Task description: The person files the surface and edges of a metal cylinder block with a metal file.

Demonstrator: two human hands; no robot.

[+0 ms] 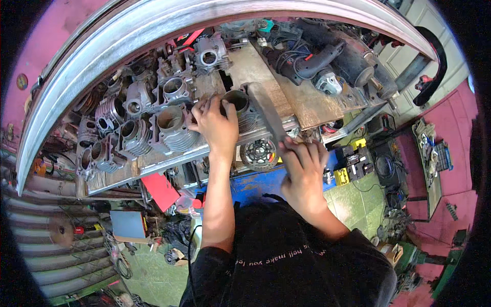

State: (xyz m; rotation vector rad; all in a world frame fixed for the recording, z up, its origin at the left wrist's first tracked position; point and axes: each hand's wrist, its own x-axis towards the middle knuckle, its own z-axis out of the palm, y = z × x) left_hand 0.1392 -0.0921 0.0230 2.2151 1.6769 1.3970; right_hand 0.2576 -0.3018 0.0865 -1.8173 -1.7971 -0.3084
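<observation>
My left hand (220, 127) grips a finned metal engine cylinder (247, 122) at the bench's front edge, fingers curled over its top rim by the round bore. In my right hand (305, 171) is a long, flat grey bar that looks like a file (267, 113). Its far end reaches over the right side of that cylinder's top, but whether it touches the rim I cannot tell. To the left of my left hand another engine cylinder (176, 134) stands upright with its bore facing up.
More cylinders (134, 135) and engine parts crowd the bench's left side. A corded power tool (319, 61) lies at the back right, beyond a wooden board (302, 105). A metal disc (259, 153) sits below the front edge. A pale curved frame (153, 30) arches over the bench.
</observation>
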